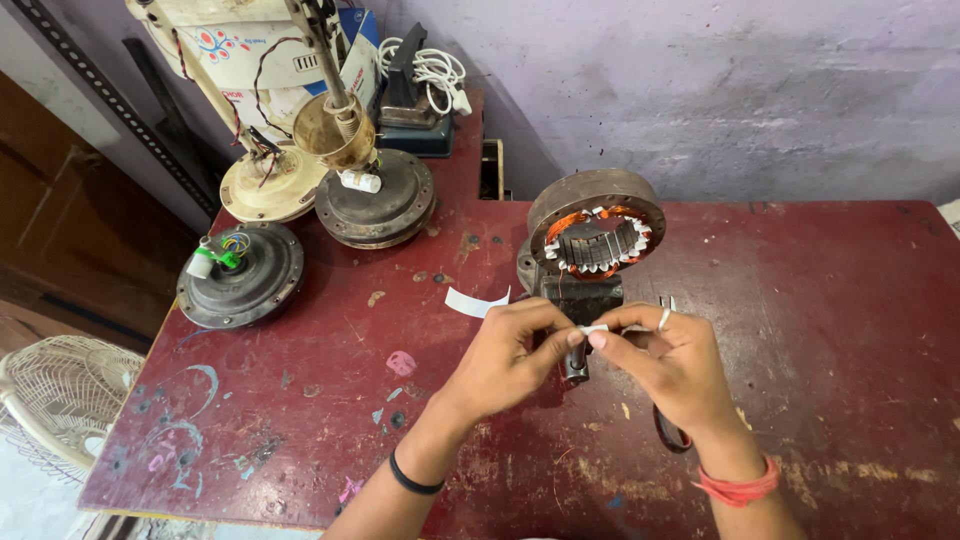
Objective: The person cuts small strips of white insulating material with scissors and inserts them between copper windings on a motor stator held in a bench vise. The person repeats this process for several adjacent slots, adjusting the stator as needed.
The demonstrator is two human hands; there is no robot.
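Spreading under everything is a worn red counter (820,300), with three round fan motor housings (240,275) near its far left corner. At its middle a vise (580,295) holds a stator ring (597,232) with copper windings upright. Just before it, the left hand (505,355) and right hand (672,362) meet, their fingers pinched narrow on a small white paper strip (595,328).

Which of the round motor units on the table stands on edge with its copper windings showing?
The stator ring, clamped upright just beyond both hands, showing copper coils and white slot paper. The dark motor with green wires and the one behind lie flat, closed.
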